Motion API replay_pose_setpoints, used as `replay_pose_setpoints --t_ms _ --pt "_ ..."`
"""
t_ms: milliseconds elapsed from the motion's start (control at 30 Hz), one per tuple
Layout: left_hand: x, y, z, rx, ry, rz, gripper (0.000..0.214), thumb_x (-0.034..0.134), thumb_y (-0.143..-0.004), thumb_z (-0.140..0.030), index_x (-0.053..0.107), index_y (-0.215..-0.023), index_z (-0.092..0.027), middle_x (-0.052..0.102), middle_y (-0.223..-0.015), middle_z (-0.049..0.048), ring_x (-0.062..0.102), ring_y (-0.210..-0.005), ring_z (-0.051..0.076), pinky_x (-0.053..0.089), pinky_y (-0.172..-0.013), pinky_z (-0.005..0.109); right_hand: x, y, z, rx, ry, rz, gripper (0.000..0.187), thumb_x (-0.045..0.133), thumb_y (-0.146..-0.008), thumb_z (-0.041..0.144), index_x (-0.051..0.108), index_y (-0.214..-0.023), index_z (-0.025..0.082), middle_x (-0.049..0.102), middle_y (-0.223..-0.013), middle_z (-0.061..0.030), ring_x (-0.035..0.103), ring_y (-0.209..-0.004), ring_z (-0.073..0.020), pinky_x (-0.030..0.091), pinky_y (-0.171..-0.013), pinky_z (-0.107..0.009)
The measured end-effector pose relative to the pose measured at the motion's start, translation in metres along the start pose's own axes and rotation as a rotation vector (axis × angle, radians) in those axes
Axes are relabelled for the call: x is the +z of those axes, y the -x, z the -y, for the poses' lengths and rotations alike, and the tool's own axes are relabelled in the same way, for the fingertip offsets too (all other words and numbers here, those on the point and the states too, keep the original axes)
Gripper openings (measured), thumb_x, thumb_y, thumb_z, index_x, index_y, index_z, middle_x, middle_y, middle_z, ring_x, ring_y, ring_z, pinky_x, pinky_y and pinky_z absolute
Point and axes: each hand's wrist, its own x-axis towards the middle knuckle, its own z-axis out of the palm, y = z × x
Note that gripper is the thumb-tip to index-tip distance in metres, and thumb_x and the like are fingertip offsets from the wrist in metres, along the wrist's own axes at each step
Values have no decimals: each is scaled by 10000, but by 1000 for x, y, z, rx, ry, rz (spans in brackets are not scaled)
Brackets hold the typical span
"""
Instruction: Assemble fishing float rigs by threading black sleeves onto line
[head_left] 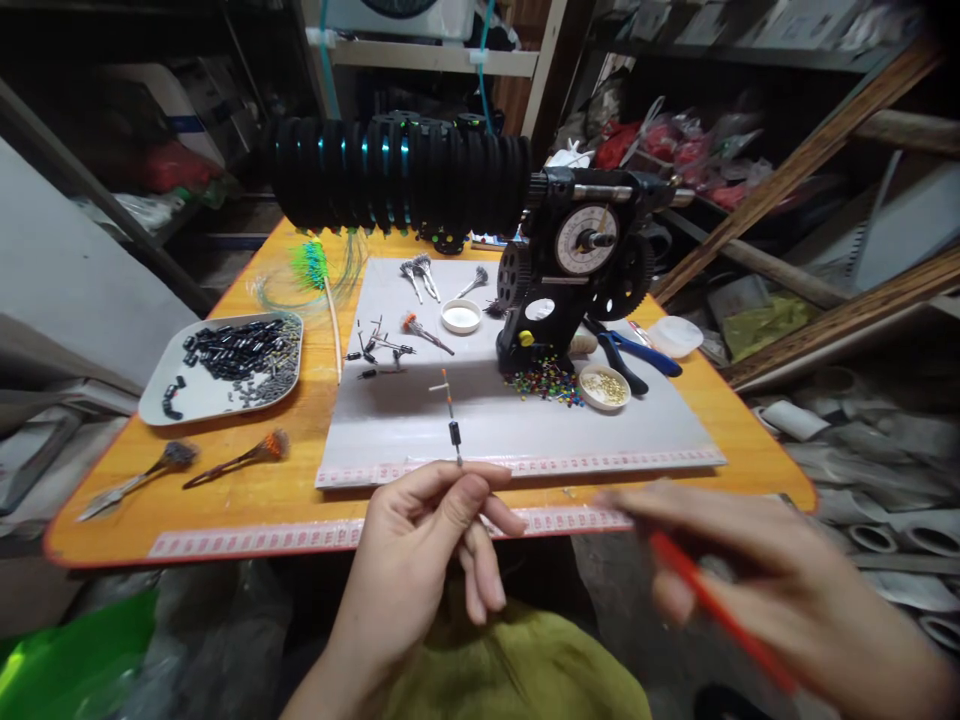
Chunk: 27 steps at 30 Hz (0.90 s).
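Observation:
My left hand (431, 550) is in front of the white board's near edge, thumb and forefinger pinched on the lower end of a small fishing-rig piece. That rig piece (454, 433) stands upright, with a black cylinder low down and a thin stem with orange tips and a pale crosspiece above. To the right, my right hand (757, 570) is smeared by motion and closed around a red-handled tool (724, 610), whose jaws I cannot make out. Several similar black-bodied pieces (379, 352) lie on the white board (390, 430).
A white tray (217, 415) of black cylinders and grey bits stands left. Bundles of wire stems (240, 458) lie before it. A black machine with a dial (586, 240) stands behind, near coloured beads (544, 382), a dish of gold bits (604, 388) and blue-black pliers (637, 350).

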Motion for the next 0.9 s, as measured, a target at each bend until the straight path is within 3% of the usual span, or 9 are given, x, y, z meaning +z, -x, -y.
replay_pose_setpoints --t_ms 100,200,367,533,633,700,733,767,900 --pt "0 2 -2 19 43 -13 186 748 -877 -297 766 -1000 -158 737 -631 16 661 -418 84 492 -372 94 -27 7 -43 318 419 -426 376 615 -871 520 655 -1100 224 773 -880 -98 745 -700 -262 583 -581 -342" --pt "3 3 -5 44 90 -55 311 619 -960 -401 704 -1149 -169 721 -588 16 642 -381 100 482 -349 114 -45 8 -75 447 646 -432 389 521 -873 515 615 -1067 191 756 -978 -199 750 -833 -366 577 -680 -458" --pt "2 4 -4 72 145 -42 223 699 -902 -399 730 -938 -181 681 -489 -25 577 -283 91 407 -276 102 -54 7 -92 390 673 -358 326 468 -877 434 668 -1051 245 741 -1114 -166 703 -1056 -376 549 -831 -490" --pt "-1 20 2 -41 86 -79 269 808 -809 -399 718 -787 -147 735 -601 10 608 -354 56 404 -337 82 -65 2 -98 337 684 -372 321 481 -847 455 705 -921 238 761 -982 -158 708 -933 -380 539 -800 -500" --pt "-4 31 8 -90 66 -116 322 844 -755 -439 720 -765 -141 742 -620 19 618 -372 60 406 -345 93 -53 -6 -76 269 697 -538 371 471 -888 460 699 -988 186 726 -1076 -204 657 -1060 -419 489 -916 -564" --pt "-7 34 11 -91 61 -143 340 859 -727 -453 725 -752 -142 745 -622 21 628 -380 68 409 -344 99 -29 -17 -45 191 613 -615 358 481 -947 454 684 -1117 212 706 -1172 -158 668 -1068 -330 521 -920 -472" --pt "-8 34 12 -87 50 -155 347 865 -717 -458 726 -746 -141 746 -622 22 632 -382 72 416 -347 104 -13 -25 -26 140 504 -555 318 487 -974 450 679 -1141 261 730 -1114 -99 700 -974 -253 560 -850 -379" --pt "-9 33 12 -82 32 -163 356 866 -710 -465 725 -742 -140 746 -620 23 634 -383 74 422 -349 108 4 -34 -6 92 216 -457 286 526 -975 445 687 -1137 272 738 -1027 -74 705 -831 -208 575 -724 -322" --pt "-11 28 9 -36 -72 -177 416 859 -689 -515 697 -700 -132 741 -609 27 626 -374 79 435 -354 122 62 -80 57 177 -810 211 523 556 -975 514 420 -1447 334 671 -1168 -69 637 -549 -86 482 -430 -198"
